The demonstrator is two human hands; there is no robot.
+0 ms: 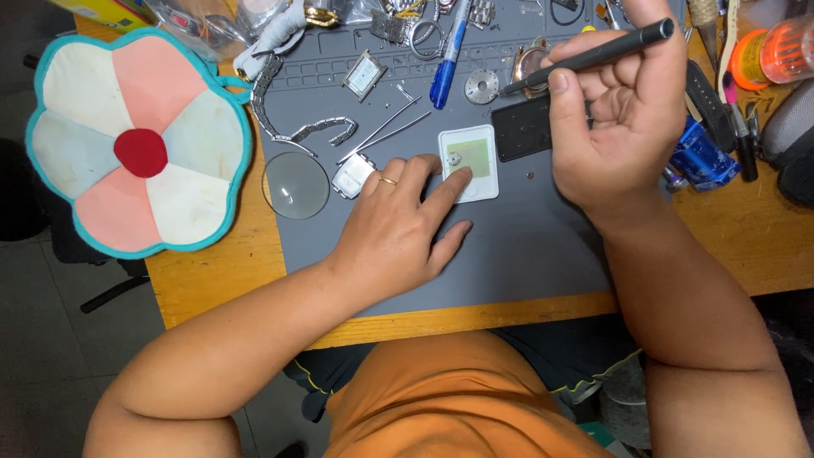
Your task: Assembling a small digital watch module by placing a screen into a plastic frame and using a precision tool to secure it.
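Orange cloth of the person's shirt (441, 399) is filling the bottom of the view, with both forearms reaching forward over a wooden table (216, 280) onto a grey work mat (517, 246).

On the mat, the left hand (398, 233) is lying flat, fingers spread and closed on nothing, its forefinger pressing the lower edge of a small white tray (469, 163) to steady it. Inside the tray, a tiny round metal part (454, 159) is sitting on a green pad. It looks very light, hard and easy to flick away, so it would probably be best lifted by its rim with a fine tip.

Just beyond, the right hand (623, 119) is pinching a slim black tool (585, 58), its tip hovering above the tray, not touching.

Crowding the tray are a glass lens (295, 184), a square watch case (353, 175), two thin metal rods (386, 129) and a black block (521, 127). Farther off are lying a watch bracelet (280, 114), a blue pen (447, 59) and a gear-like disc (482, 86). A flower-shaped cushion (140, 153) is resting at the far left.
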